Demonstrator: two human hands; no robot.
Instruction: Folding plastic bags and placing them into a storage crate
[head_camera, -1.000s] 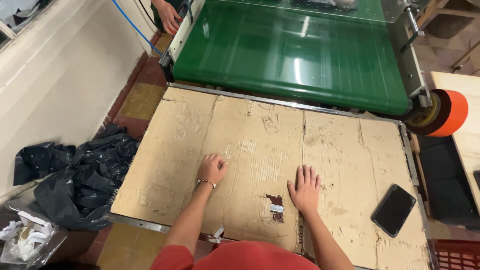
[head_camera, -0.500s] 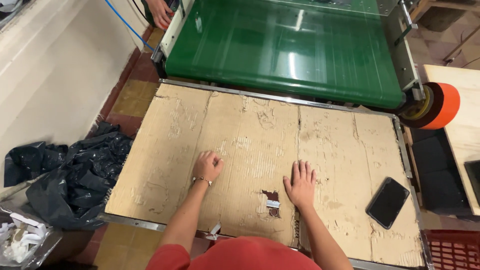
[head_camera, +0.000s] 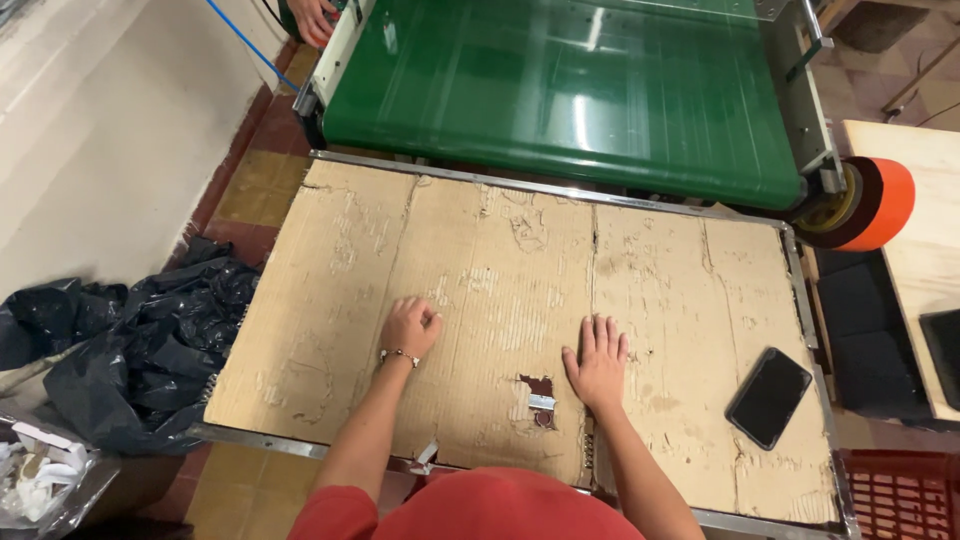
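On top of the one big metal-framed table (head_camera: 700, 520) lies one worn cardboard sheet (head_camera: 500, 270), and both hands press on it near the front edge. Behind it sits one green conveyor belt (head_camera: 560, 90). One heap of black plastic bags (head_camera: 120, 340) lies on the floor, one orange tape roll (head_camera: 880, 205) sits at the belt's end, and one black phone (head_camera: 768, 397) rests on the cardboard. The right hand (head_camera: 597, 362) lies flat, fingers spread, holding nothing. The left hand (head_camera: 410, 325) is curled, knuckles down; I cannot tell if it holds something. Pressing evenly with both hands would best keep the sheet flat.
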